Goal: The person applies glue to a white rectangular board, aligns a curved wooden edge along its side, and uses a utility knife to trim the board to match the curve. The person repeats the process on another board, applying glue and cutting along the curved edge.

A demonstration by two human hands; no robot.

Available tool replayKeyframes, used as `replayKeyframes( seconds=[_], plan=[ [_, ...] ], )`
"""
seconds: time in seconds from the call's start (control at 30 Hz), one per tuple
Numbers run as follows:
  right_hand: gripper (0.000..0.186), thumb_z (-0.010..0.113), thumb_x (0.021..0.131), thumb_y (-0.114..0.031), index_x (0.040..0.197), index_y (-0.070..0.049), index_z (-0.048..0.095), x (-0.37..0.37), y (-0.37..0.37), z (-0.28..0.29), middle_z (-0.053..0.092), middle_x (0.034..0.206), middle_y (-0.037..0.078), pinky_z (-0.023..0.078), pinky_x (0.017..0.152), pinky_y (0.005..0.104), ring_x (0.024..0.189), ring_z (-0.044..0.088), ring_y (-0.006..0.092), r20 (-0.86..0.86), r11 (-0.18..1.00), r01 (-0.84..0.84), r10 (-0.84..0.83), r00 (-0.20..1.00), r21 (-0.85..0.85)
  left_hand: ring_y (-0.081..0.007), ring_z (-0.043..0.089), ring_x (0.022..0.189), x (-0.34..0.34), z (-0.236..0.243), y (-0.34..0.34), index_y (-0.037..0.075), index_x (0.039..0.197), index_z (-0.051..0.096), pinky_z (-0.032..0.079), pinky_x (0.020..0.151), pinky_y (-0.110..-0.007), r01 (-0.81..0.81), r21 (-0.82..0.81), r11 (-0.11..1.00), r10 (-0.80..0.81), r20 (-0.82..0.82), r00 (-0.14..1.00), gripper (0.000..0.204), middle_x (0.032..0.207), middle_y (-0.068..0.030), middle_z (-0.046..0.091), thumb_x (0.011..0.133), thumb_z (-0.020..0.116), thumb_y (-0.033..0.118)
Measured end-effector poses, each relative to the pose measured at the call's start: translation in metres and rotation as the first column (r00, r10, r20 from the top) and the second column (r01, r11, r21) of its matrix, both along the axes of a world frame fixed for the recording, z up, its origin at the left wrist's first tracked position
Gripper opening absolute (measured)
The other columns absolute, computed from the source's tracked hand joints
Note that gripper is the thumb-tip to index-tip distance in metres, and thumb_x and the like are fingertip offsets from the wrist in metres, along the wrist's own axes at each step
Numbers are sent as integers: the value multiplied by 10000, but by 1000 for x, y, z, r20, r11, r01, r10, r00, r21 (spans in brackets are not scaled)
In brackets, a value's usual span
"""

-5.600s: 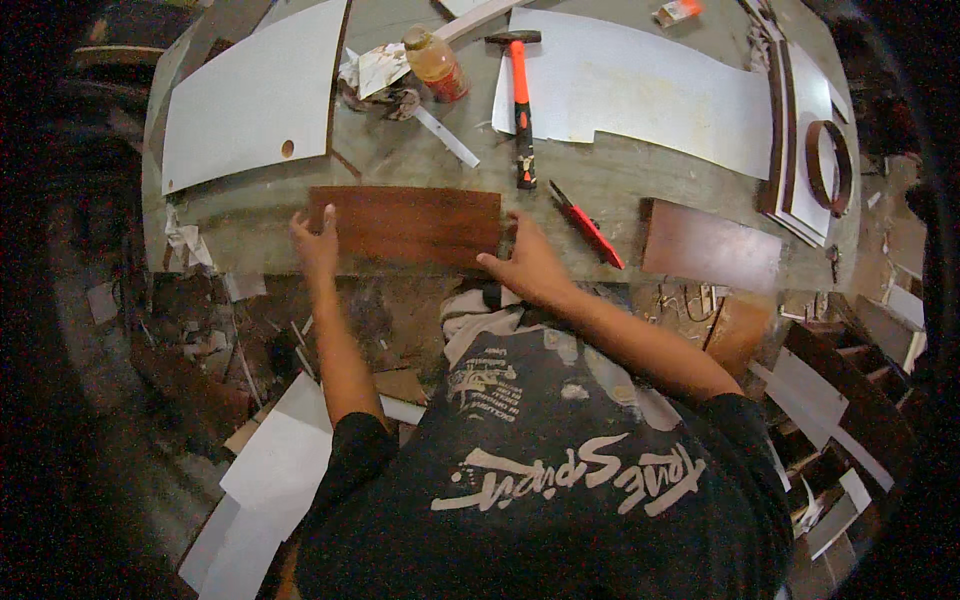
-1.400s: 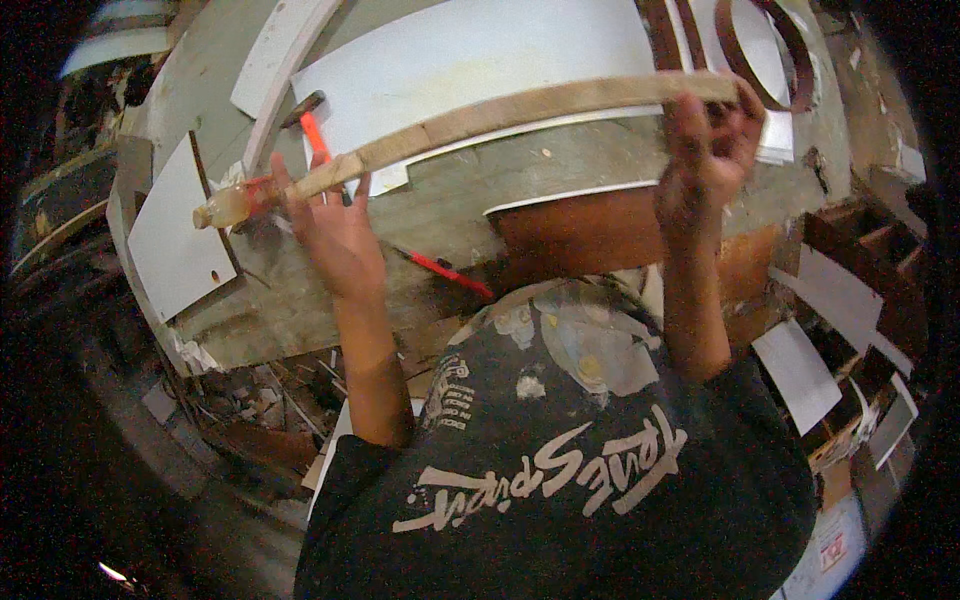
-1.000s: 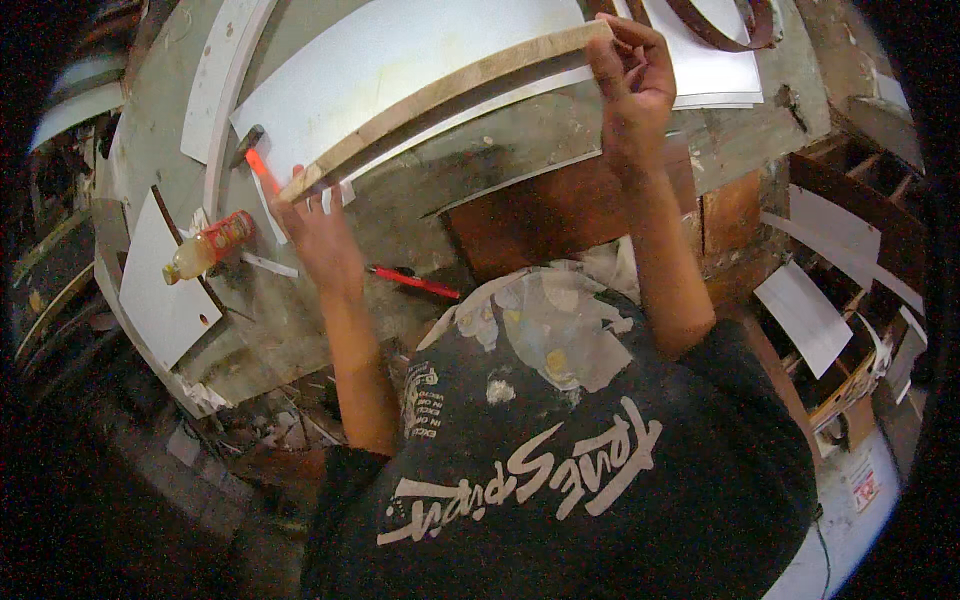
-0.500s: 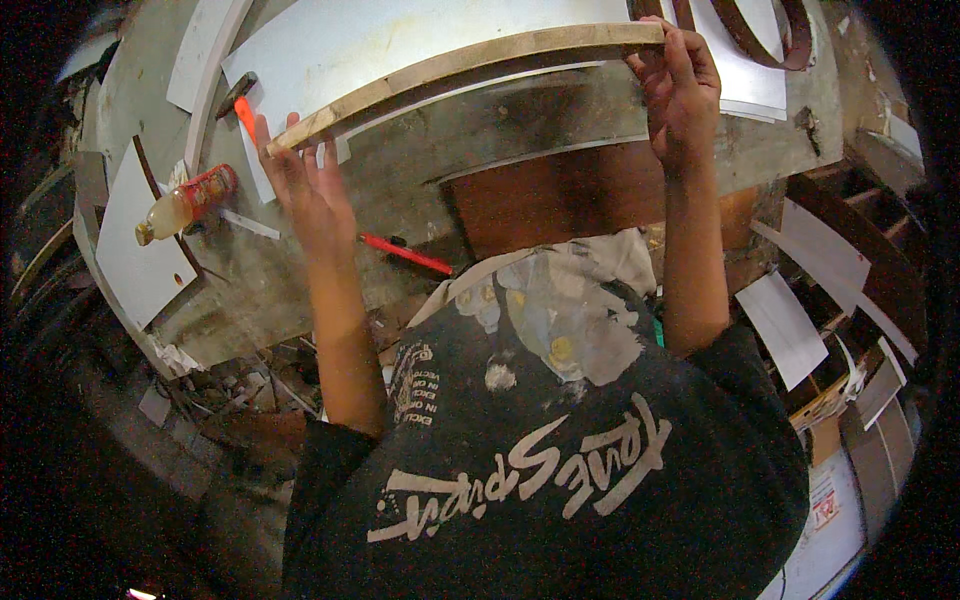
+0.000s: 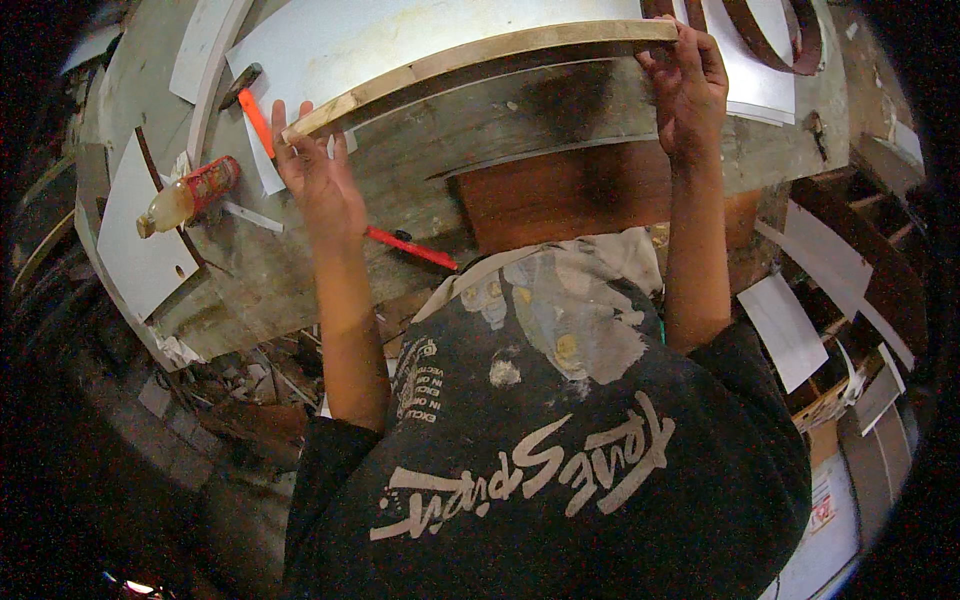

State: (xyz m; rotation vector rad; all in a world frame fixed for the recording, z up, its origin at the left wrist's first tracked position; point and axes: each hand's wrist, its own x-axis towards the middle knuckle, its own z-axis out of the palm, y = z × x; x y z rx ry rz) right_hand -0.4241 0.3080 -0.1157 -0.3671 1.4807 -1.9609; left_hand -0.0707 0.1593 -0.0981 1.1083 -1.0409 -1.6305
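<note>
A long, narrow wooden strip point(image 5: 470, 60) spans the space between my two hands above the worktable and looks bowed in this view. Its left end rests between the thumb and fingers of my left hand point(image 5: 328, 190), with some fingertips sticking out past the wood. My right hand point(image 5: 692, 95) pinches the other end at the far right. Close beside my left hand lies a hammer point(image 5: 256, 120) with an orange handle and dark head. A slim red tool point(image 5: 412, 249), its kind unclear, lies just right of my left wrist.
A bottle with a red label point(image 5: 195, 196) lies on a white sheet point(image 5: 140, 235) at the left of the grey worktable point(image 5: 560, 110). Large white sheets point(image 5: 400, 30) cover its far side. Curved brown strips point(image 5: 765, 45) sit at the far right. Offcuts point(image 5: 785, 330) lie lower right.
Both hands and the wooden strip have shifted slightly to the right, the left hand most. The grip on both ends stays the same.
</note>
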Motion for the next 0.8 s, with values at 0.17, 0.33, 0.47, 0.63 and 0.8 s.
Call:
replayKeyframes(
  seconds=[0.17, 0.33, 0.47, 0.63, 0.8],
  plan=[
    [142, 602, 1054, -199, 1111, -82, 659, -3, 3, -10, 695, 1238, 110, 600, 902, 423, 1086, 693, 244, 53, 999, 13, -10, 999, -39, -292, 410, 1408, -1, -5, -2, 119, 1574, 322, 262, 1226, -529, -10, -18, 1000, 10, -8, 1000, 724, 1557, -171, 370, 1003, 646, 425],
    [155, 593, 1059, -216, 1121, -86, 651, -5, 3, -12, 688, 1258, 103, 606, 905, 427, 1078, 693, 239, 38, 999, -25, 27, 999, -48, -271, 420, 1398, -1, -9, -3, 88, 1549, 370, 302, 1214, -506, -24, -27, 999, 23, -44, 999, 725, 1544, -171, 385, 982, 683, 414],
    [188, 639, 1035, -277, 1086, -97, 653, -5, -2, -11, 706, 1211, 63, 611, 877, 400, 1037, 688, 179, -18, 999, -27, 27, 999, -20, -260, 419, 1402, 2, -12, -4, 69, 1525, 409, 330, 1202, -489, -19, -23, 1000, 18, -44, 999, 698, 1538, -170, 394, 981, 687, 406],
    [237, 664, 1016, -333, 1086, -106, 652, -8, -10, -15, 707, 1200, 38, 619, 871, 398, 1015, 675, 144, -63, 999, -5, 9, 998, 51, -237, 443, 1390, 5, -16, -7, 68, 1501, 445, 349, 1189, -470, -9, -32, 999, 8, -6, 1000, 662, 1531, -143, 424, 989, 662, 427],
    [252, 665, 1010, -349, 1098, -114, 638, -10, -12, -18, 703, 1230, 47, 620, 903, 411, 1060, 666, 152, -47, 986, 9, -1, 999, 169, -226, 453, 1391, 4, -14, -5, 72, 1484, 465, 350, 1186, -465, -13, -15, 1000, 13, 15, 1000, 649, 1526, -112, 454, 988, 652, 447]
  ],
)
